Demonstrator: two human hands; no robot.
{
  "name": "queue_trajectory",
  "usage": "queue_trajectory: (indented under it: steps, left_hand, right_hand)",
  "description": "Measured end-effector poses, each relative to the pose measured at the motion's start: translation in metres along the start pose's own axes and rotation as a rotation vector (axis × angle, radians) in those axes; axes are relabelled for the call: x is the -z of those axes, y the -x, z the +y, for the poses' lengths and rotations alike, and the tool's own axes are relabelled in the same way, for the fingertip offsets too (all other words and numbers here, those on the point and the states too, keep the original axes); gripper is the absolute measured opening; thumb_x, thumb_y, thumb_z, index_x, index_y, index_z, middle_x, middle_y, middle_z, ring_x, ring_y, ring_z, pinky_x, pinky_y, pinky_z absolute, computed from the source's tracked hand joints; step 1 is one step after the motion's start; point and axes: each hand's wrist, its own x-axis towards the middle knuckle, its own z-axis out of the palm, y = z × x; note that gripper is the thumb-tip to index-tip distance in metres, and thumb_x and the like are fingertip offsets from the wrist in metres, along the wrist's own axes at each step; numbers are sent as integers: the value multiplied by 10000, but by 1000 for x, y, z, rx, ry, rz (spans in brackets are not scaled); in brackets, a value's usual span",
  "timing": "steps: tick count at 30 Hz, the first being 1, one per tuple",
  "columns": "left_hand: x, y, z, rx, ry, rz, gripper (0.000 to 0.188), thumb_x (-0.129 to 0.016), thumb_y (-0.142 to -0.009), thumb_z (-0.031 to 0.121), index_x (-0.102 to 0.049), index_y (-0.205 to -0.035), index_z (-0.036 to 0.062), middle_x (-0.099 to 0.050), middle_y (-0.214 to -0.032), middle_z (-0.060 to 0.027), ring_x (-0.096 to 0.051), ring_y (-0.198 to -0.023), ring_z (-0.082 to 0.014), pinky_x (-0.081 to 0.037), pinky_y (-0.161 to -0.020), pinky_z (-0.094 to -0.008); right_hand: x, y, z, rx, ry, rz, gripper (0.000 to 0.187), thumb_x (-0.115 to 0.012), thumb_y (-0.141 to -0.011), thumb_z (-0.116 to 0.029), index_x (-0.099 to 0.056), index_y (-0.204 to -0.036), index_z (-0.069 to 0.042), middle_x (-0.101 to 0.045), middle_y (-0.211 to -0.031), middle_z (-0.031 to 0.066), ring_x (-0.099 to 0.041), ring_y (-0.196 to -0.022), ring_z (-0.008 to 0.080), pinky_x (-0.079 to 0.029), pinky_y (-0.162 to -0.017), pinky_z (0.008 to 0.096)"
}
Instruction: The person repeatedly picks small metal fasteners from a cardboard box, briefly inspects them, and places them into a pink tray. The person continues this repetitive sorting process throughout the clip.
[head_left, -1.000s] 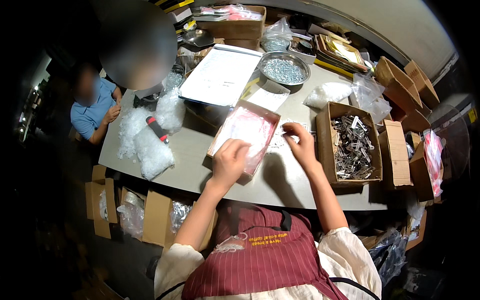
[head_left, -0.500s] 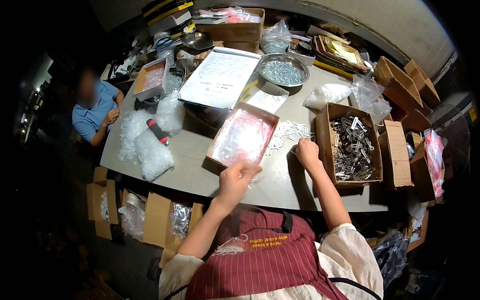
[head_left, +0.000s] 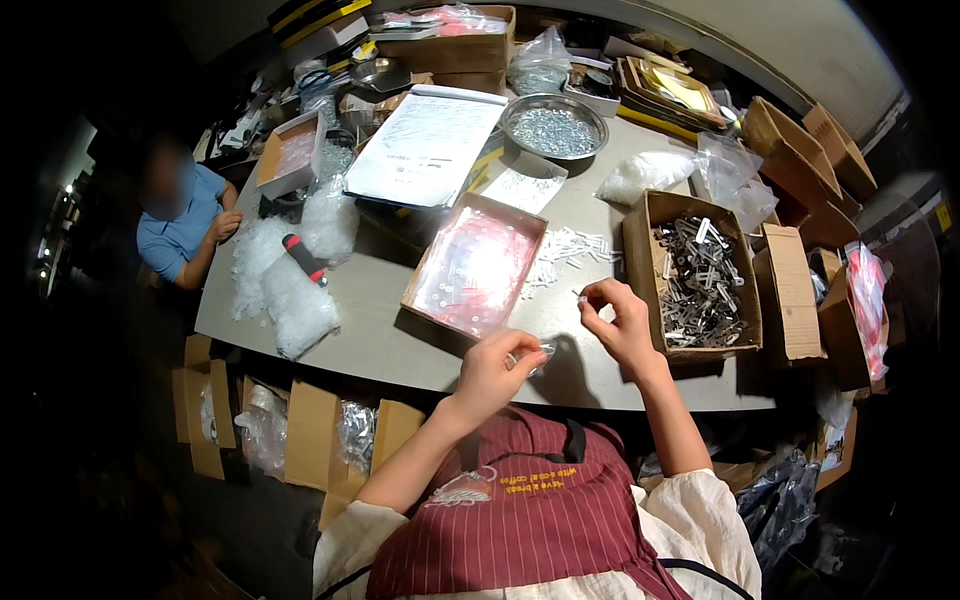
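In front of my apron, my left hand [head_left: 492, 372] is closed on a small clear plastic bag [head_left: 545, 352], which pokes out past the fingertips. My right hand [head_left: 622, 325] is raised over the table to its right, thumb and forefinger pinched on something too small to make out. Just beyond my hands, a shallow cardboard box [head_left: 470, 262] holds clear and pinkish plastic bags. Beside that box lies a scatter of small white strips [head_left: 572, 255]. A deeper cardboard box [head_left: 645, 290] of dark and silvery metal clips stands near my right hand.
Behind these lie a clipboard with a written sheet [head_left: 420, 150] and a metal bowl [head_left: 595, 150] of small silvery parts. White plastic bags and a red-and-black tool [head_left: 303, 258] sit at the left. A person in blue [head_left: 190, 230] is beyond the table's left edge. Open cartons [head_left: 312, 435] stand below.
My right hand has lifted from beside the white strips and come nearer, fingers pinched. My left hand has moved right, away from the shallow box, with the bag in it.
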Motion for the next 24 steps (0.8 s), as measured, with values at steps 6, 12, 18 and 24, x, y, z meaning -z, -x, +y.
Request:
queue_trajectory:
  steps: [6,12,18,24]
  left_hand:
    - [-17,1,-6,-175,-202,-84,144,-718,-842,57,-691,-981,28,-645,-872,-94,-647,-775,-251,-513,-642,-343]
    - [-26,-6,5,-356,-176,-108,345,-688,-774,-9,-648,-1115,26,-632,-965,-114,-643,-820,-261,-523,-636,-341]
    - [-42,-10,8,-339,-134,-138,566,-799,-776,19,-567,-1293,26,-652,-1062,-123,-658,-913,-275,-552,-722,-350]
    - [-60,-23,16,-462,-279,-182,587,-786,-768,17,-556,-1308,19,-614,-1165,-172,-608,-1091,-362,-519,-919,-426]
  right_hand:
    - [22,10,-36,350,18,-77,166,-756,-770,-37,-694,-923,-60,-689,-880,46,-655,-908,207,-430,-1056,448]
    - [36,26,-34,457,217,-175,210,-773,-758,-164,-711,-946,-92,-682,-947,9,-633,-993,190,-327,-1137,502]
    - [60,43,-28,309,182,-275,342,-686,-730,-146,-753,-1064,-115,-723,-1079,15,-563,-1254,270,-161,-1237,568]
    - [66,63,-11,131,198,-510,550,-671,-682,-184,-737,-1224,-117,-595,-1460,103,-177,-1568,397,81,-1210,684]
